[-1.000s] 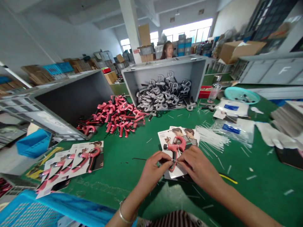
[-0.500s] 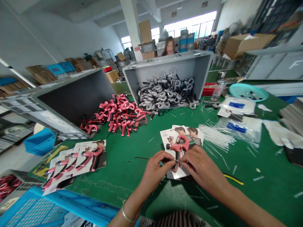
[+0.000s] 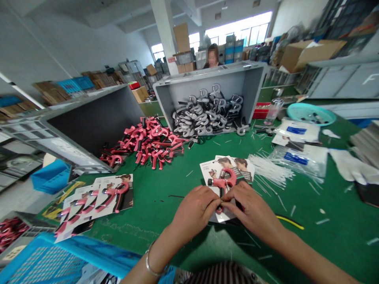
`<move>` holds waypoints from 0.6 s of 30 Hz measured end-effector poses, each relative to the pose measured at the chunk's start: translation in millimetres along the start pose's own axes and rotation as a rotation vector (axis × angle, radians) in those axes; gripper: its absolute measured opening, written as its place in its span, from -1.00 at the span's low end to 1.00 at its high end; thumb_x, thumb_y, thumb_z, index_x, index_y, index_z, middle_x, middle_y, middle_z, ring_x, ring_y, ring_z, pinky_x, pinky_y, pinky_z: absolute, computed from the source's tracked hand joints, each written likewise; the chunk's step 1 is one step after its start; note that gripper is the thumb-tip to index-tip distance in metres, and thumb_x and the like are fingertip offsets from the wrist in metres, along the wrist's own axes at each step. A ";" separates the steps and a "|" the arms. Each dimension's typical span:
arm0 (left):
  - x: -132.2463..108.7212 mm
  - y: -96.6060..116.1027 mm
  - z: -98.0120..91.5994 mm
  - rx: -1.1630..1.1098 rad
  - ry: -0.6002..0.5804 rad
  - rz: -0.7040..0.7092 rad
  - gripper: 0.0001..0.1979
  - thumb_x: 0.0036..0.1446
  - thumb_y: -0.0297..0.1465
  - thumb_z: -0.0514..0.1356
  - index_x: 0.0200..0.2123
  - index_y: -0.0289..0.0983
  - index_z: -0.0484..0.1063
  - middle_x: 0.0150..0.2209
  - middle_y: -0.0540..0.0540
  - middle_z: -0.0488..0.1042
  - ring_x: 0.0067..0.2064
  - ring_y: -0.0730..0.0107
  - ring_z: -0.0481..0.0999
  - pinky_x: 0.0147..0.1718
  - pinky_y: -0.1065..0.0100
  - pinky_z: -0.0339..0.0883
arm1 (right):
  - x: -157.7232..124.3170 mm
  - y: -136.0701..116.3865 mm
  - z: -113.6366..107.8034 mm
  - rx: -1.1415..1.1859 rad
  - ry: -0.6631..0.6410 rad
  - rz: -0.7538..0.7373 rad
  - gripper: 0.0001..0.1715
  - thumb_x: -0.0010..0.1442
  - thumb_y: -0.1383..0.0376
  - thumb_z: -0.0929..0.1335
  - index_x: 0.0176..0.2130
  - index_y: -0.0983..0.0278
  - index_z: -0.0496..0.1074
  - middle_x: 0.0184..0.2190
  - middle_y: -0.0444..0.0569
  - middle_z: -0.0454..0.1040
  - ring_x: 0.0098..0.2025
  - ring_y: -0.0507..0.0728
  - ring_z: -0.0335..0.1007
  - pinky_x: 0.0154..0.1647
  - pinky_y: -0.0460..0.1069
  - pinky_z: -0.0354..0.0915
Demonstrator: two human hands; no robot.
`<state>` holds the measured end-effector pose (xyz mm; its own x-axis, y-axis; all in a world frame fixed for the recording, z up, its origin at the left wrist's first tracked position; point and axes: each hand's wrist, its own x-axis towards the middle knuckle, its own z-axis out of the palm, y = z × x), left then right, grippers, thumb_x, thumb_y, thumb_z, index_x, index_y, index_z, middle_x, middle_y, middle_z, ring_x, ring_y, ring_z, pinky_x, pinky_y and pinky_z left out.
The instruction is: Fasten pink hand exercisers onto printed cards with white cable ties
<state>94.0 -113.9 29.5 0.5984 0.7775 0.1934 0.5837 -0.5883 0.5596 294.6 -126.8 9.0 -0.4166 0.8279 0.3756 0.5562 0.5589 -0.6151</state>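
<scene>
Since half a second ago, both hands have closed in until their fingertips meet. The left hand (image 3: 197, 209) and right hand (image 3: 251, 209) form one tight grip, pinched on the lower handle of the pink-and-black plastic hand exerciser (image 3: 222, 183). It lies on a white printed card (image 3: 207, 169) on the green desk (image 3: 166, 177). Left of the grip, a few carded exercisers (image 3: 100, 199) lie finished. Beyond it, a heap of loose pink exercisers (image 3: 151, 144) is left uncarded.

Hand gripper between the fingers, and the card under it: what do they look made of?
The pink hand gripper looks like matte moulded plastic, perhaps rubber-coated, going by its smooth, dull, rounded curves. The card looks like thin, glossy printed cardboard: it lies flat, with white edges and a photo print.
</scene>
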 end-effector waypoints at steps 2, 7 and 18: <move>2.8 5.1 -5.2 0.174 -0.035 0.018 -0.77 0.37 -0.40 0.02 -0.31 -0.27 0.43 -0.29 -0.09 0.49 -0.20 0.26 0.40 -0.15 0.23 0.22 | 0.8 -1.3 -0.8 -0.018 -0.006 -0.003 -0.94 0.32 0.33 0.35 -0.26 0.23 0.43 -0.33 -0.09 0.47 -0.21 0.17 0.26 -0.10 0.08 0.17; 7.9 12.1 -14.4 0.301 -0.093 0.120 -0.74 0.37 -0.40 -0.01 -0.35 -0.26 0.39 -0.31 -0.09 0.47 -0.23 0.25 0.36 -0.20 0.20 0.19 | 1.5 0.6 -1.9 -0.081 -0.019 -0.023 -0.90 0.33 0.33 0.33 -0.28 0.24 0.41 -0.32 -0.07 0.46 -0.21 0.17 0.24 -0.13 0.08 0.16; -19.0 -3.3 44.0 -0.082 0.272 -0.126 -0.63 0.16 -0.35 0.30 0.02 -0.21 0.33 0.08 -0.20 0.40 0.12 0.09 0.35 0.08 0.06 0.25 | -2.3 9.9 3.2 0.068 0.038 0.013 -0.93 0.33 0.29 0.35 -0.26 0.20 0.40 -0.27 -0.08 0.49 -0.15 0.16 0.30 -0.03 0.11 0.16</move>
<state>104.9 -136.5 -11.4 0.3490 0.8805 0.3207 0.5907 -0.4724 0.6542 298.8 -123.3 -0.2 -0.3812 0.8372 0.3922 0.5107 0.5443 -0.6655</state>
